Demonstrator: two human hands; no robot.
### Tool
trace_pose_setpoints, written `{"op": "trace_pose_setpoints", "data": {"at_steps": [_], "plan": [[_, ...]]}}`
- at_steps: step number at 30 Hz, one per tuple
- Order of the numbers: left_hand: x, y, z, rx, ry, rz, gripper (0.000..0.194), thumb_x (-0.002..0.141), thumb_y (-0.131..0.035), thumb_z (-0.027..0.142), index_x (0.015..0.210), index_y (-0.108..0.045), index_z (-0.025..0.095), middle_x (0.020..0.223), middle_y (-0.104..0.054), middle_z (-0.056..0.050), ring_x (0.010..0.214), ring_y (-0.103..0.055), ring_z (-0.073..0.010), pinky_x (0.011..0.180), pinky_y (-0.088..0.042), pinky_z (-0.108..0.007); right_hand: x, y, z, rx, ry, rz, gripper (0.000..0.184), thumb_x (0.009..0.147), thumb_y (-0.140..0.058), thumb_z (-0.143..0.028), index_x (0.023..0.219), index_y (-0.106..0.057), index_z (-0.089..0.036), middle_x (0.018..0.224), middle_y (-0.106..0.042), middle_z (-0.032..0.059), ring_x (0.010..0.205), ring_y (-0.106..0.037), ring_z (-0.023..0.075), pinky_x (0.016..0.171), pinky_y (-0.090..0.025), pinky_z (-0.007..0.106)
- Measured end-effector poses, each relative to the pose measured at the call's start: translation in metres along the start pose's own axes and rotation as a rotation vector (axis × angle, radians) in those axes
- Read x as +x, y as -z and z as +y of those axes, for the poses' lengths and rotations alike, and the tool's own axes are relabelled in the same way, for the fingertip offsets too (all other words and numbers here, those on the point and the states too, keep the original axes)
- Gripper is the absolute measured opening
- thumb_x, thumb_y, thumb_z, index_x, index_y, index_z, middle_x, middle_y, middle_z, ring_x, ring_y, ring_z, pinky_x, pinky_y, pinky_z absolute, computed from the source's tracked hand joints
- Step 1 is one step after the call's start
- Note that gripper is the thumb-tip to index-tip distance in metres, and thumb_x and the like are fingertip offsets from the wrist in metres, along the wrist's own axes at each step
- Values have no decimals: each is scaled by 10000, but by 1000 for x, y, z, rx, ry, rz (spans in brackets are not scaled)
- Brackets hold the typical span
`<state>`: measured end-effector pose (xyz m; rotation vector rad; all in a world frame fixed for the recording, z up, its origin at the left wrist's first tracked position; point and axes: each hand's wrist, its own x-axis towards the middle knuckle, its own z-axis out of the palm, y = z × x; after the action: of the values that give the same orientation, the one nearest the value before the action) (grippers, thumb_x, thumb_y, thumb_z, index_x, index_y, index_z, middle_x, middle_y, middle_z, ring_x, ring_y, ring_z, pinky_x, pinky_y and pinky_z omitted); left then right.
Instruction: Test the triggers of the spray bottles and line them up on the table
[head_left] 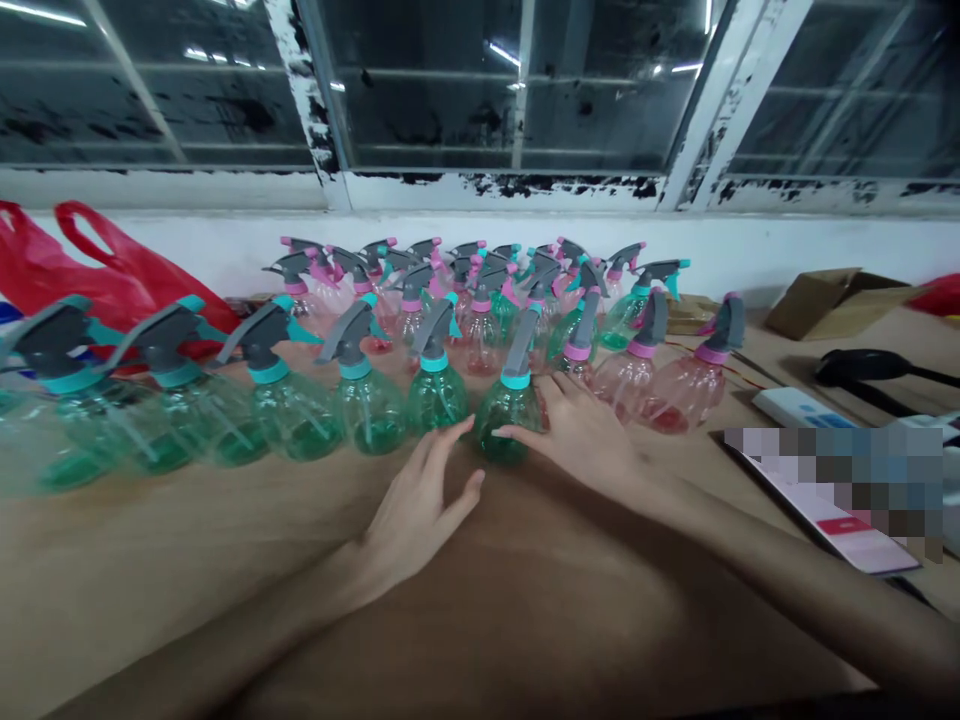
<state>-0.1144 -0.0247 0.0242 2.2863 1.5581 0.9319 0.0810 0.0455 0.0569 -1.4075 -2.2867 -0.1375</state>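
A green spray bottle [508, 418] with a grey trigger head and turquoise collar stands upright at the right end of the front row of green bottles. Around its right side is my right hand [585, 430], with the thumb across the bottle's front and the fingers partly hidden behind it. My left hand [424, 505] is just to the left of that bottle, thumb and fingers apart, holding nothing. Nearest beyond its fingertips is another green spray bottle [436, 395]. More green bottles, such as one spray bottle [296, 415], continue the row leftward.
Pink spray bottles [684, 392] stand to the right, and several pink and green ones crowd behind. A red plastic bag [112, 265] lies at the left. At the right are an open cardboard box [832, 300], a black-handled object [862, 365] and a phone-like device [862, 535] on the wooden table [187, 580].
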Motion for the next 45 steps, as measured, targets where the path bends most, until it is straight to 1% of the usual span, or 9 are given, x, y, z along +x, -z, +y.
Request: {"op": "trace_pose_setpoints", "data": {"at_steps": [3, 7, 19, 25, 27, 30, 35, 41, 45], "plan": [[-10, 0, -5, 98, -13, -64, 343, 912, -459, 277, 1247, -395, 245, 1221, -547, -82, 1112, -555, -250, 888, -494, -451, 6, 1, -2, -36, -29, -17, 596, 770, -555, -612, 1114, -535, -126, 1086, -615, 162, 1049, -557, 337, 749, -496, 423], [-15, -7, -8, 101, -101, -131, 293, 889, -478, 211, 1181, -480, 223, 1233, -552, -63, 1170, -515, -221, 979, -444, -416, 13, 1, -4, -72, -77, -44, 561, 775, -555, -608, 1081, -555, -137, 1054, -640, 149, 922, -628, 333, 662, -506, 408], [-12, -19, -4, 276, -286, -380, 522, 885, -477, 431, 1323, -438, 148, 1458, -358, -140, 1355, -283, -303, 1075, -307, -522, 29, -2, -6, -110, -115, -72, 644, 790, -511, -632, 1191, -501, -128, 970, -684, 165, 824, -664, 333, 597, -493, 381], [-13, -19, -5, 307, -276, -386, 509, 901, -448, 432, 1343, -415, 184, 1471, -345, -104, 1363, -274, -277, 1081, -307, -495, 14, 16, 4, -36, -118, -7, 646, 788, -500, -639, 1264, -489, -202, 849, -708, 106, 757, -669, 313, 599, -494, 397], [-13, -18, -5, 314, -270, -388, 508, 900, -448, 438, 1341, -418, 187, 1471, -347, -101, 1359, -283, -276, 1080, -309, -494, 3, 27, 17, 58, -115, -4, 521, 809, -497, -608, 1178, -571, -249, 722, -702, 50, 713, -670, 282, 612, -495, 383], [-13, -17, -4, 307, -268, -394, 499, 900, -445, 440, 1333, -427, 192, 1467, -355, -96, 1355, -292, -273, 1080, -311, -492, -12, 36, 44, 236, -154, 34, 360, 833, -510, -536, 961, -669, -240, 842, -712, 50, 689, -665, 215, 598, -496, 322], [-11, -16, -5, 267, -263, -375, 485, 889, -475, 410, 1328, -429, 212, 1466, -358, -92, 1352, -300, -280, 1073, -325, -491, -18, 29, 76, 200, -249, 120, 485, 775, -546, -594, 1060, -634, -211, 805, -694, 69, 581, -628, 213, 549, -482, 342], [-16, -18, 0, 236, -214, -343, 458, 868, -527, 354, 1301, -456, 225, 1431, -414, -90, 1321, -360, -288, 1049, -365, -502, 2, 12, 70, 177, -239, 115, 657, 786, -519, -608, 1298, -451, -200, 1119, -634, 144, 936, -619, 338, 737, -473, 454], [-17, -20, 10, 173, -191, -304, 410, 885, -510, 286, 1287, -442, 247, 1374, -484, -56, 1278, -424, -243, 1041, -399, -452, 16, 5, 67, 168, -266, 39, 690, 792, -520, -598, 1313, -404, -160, 1126, -628, 164, 963, -613, 341, 731, -468, 432]]}}
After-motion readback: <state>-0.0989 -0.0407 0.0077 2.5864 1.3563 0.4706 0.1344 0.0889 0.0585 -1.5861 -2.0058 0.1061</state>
